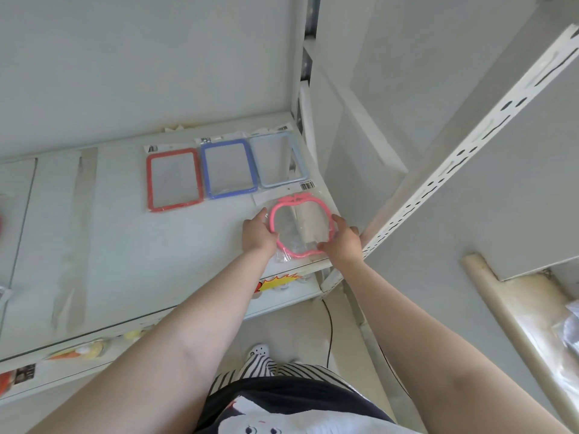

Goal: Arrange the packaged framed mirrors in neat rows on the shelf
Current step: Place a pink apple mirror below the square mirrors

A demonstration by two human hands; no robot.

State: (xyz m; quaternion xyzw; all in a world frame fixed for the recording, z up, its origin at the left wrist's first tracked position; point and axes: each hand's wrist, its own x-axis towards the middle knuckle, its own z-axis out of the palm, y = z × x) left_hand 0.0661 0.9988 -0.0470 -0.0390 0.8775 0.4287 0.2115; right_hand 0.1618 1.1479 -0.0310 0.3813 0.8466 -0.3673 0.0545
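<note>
Hands meet on either side of a pink apple-shaped mirror point(299, 227) in its clear wrapper, which lies flat near the front right corner of the white shelf point(109, 239). The left hand point(257, 234) presses its fingers against the frame's left edge, and the right hand point(343, 242) curls around the lower right edge, so the two grip the package between them.

Behind it, along the back of the shelf, three rectangular packaged mirrors lie side by side in a row: a red-framed mirror point(173, 181) on the left, a blue-framed mirror point(228, 168) in the middle and a pale grey-blue mirror point(277, 159) on the right (each in a clear bag with a card header at its far end). The pink one sits just in front of the grey-blue one, its barcode label point(306, 185) near that frame's front edge.

A perforated white upright point(438, 180) rises at the shelf's right corner. A lower shelf point(282, 296) shows some colourful items at its edge.
</note>
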